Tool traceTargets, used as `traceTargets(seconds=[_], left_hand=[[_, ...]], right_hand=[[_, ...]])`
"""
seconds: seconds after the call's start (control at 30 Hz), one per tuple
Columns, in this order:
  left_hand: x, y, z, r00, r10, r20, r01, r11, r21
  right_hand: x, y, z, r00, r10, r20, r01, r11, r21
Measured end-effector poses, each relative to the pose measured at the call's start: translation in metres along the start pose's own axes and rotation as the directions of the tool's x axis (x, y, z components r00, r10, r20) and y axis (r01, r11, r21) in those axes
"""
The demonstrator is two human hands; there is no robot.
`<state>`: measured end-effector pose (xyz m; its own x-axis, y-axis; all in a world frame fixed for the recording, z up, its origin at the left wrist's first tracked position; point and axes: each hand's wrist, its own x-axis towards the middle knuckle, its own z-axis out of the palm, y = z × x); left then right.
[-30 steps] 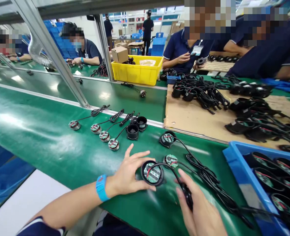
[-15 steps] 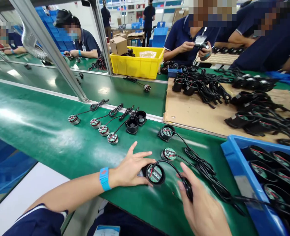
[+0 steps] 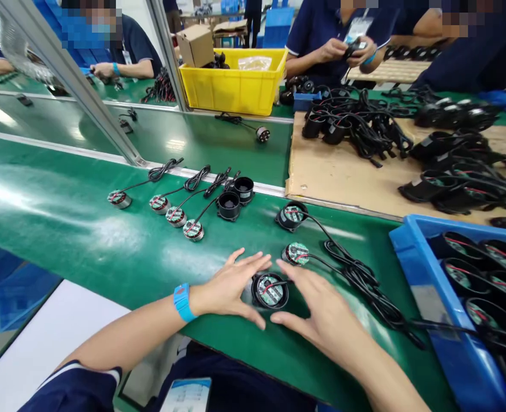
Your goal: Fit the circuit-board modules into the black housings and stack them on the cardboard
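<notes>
A round black housing [image 3: 270,290] with a green circuit board inside stands upright on the green bench between my hands. My left hand [image 3: 231,286] is at its left side, fingers spread and thumb apart. On the other side my right hand [image 3: 321,303] is open too, thumb and fingers curved around the housing's right edge; whether either hand touches it I cannot tell. The housing's cable runs under my right hand and is mostly hidden. Just behind lies a bare motor [image 3: 295,253] with a board on top, and farther back a second filled housing [image 3: 292,216].
Several motors with coiled cables [image 3: 175,216] and two black housings [image 3: 228,205] lie at the back left. A blue bin [image 3: 415,274] of filled housings stands at right. Beyond are cardboard [image 3: 321,177] with more units, a yellow bin [image 3: 231,86] and co-workers.
My right hand has let go of the cable and moved left to the housing. My left hand's fingers have opened around it. The camera view has tilted down slightly.
</notes>
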<state>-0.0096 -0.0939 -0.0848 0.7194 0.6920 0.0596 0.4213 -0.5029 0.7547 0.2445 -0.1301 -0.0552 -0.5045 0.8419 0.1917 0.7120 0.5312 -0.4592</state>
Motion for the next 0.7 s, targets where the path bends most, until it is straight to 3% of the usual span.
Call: traceTargets(seconds=[0.07,0.1,0.2,0.27,0.33,0.43,0.53,0.6,0.7], left_hand=[[-0.003,-0.003,-0.002,0.993,-0.046,-0.107,0.029,0.989,-0.148],[-0.005,-0.005,-0.003,0.974,-0.097,-0.204,0.049,0.972,-0.231],[-0.006,-0.008,-0.005,0.860,-0.285,-0.424,0.108,0.912,-0.395],[-0.005,-0.008,-0.005,0.852,-0.326,-0.408,0.158,0.905,-0.394],[-0.004,-0.007,-0.004,0.888,-0.313,-0.336,0.180,0.910,-0.372],[-0.003,-0.005,0.000,0.901,-0.301,-0.313,0.160,0.900,-0.404],[-0.004,-0.005,0.004,0.892,-0.326,-0.312,0.153,0.870,-0.470],[-0.005,-0.006,0.006,0.878,-0.368,-0.306,0.176,0.843,-0.509],[-0.005,-0.009,0.007,0.880,-0.375,-0.292,0.192,0.843,-0.503]], right_hand=[[0.008,-0.007,0.002,0.999,0.019,0.041,-0.021,0.998,0.053],[0.010,-0.010,0.000,1.000,0.018,0.006,-0.018,0.998,0.053],[0.011,-0.013,-0.024,0.977,-0.039,-0.211,0.026,0.998,-0.065],[0.015,-0.010,-0.056,0.964,-0.081,-0.252,0.026,0.977,-0.212],[0.025,0.001,-0.095,0.978,-0.081,-0.194,0.007,0.935,-0.354],[0.052,0.032,-0.151,0.988,0.034,-0.151,-0.100,0.887,-0.451],[0.091,0.078,-0.188,0.964,0.235,-0.121,-0.264,0.838,-0.477],[0.120,0.112,-0.197,0.933,0.348,-0.094,-0.345,0.788,-0.509],[0.169,0.160,-0.190,0.896,0.429,-0.114,-0.415,0.721,-0.554]])
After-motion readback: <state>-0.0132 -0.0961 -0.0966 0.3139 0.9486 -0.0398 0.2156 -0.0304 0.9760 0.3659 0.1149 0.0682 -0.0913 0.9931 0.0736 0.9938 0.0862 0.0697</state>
